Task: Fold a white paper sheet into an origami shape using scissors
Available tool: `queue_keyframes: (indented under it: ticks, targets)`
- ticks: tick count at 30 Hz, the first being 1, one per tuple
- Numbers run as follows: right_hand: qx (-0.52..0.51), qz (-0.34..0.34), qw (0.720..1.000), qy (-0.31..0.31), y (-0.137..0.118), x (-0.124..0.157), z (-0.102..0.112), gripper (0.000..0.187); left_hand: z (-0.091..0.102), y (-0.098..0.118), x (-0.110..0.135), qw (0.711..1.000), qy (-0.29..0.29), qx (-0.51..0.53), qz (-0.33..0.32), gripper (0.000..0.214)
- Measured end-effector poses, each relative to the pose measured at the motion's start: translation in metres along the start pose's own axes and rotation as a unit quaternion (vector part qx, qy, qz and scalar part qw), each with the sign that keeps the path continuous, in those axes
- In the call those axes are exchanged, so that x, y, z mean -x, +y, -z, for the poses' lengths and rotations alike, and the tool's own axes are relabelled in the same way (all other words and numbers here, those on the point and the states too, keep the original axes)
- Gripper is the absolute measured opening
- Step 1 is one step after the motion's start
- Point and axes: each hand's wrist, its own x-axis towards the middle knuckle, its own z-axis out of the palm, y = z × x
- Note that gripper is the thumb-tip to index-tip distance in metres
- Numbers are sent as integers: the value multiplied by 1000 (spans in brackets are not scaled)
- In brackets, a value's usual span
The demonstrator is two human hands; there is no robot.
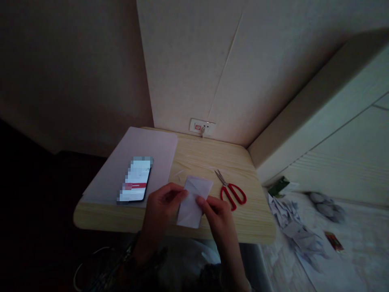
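Note:
A small folded sheet of white paper lies at the front edge of a light wooden table. My left hand pinches its left side with closed fingers. On the paper's right side my right hand pinches it too, thumb on top. Both hands rest on the table's front edge.
A phone with a lit screen lies on a large white sheet at the table's left. Red-handled scissors lie right of the hands. A wall socket sits behind. Folded paper pieces are piled on the bed at right.

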Motion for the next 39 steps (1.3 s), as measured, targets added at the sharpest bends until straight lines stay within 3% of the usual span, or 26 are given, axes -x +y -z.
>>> queue_keyframes:
  ticks: [6,13,23,27,33,39]
  targets:
    - [20,14,999,30,-2,1,-2,36,-1,-4,1,1000,2,-19,-18,10]
    - [-1,19,999,-36,3,1,-2,34,1,0,1,999,33,-18,-21,9]
    - [80,36,995,41,1,4,-6,38,0,-1,1,999,34,4,-12,9]
    - [95,47,992,61,4,2,-3,39,1,-5,-5,1000,7,-1,21,12]
    - [114,60,986,103,8,0,4,39,2,-12,-10,995,-89,-6,38,9]
    - [57,54,997,0,6,0,9,37,3,-5,-7,999,-28,-9,20,8]
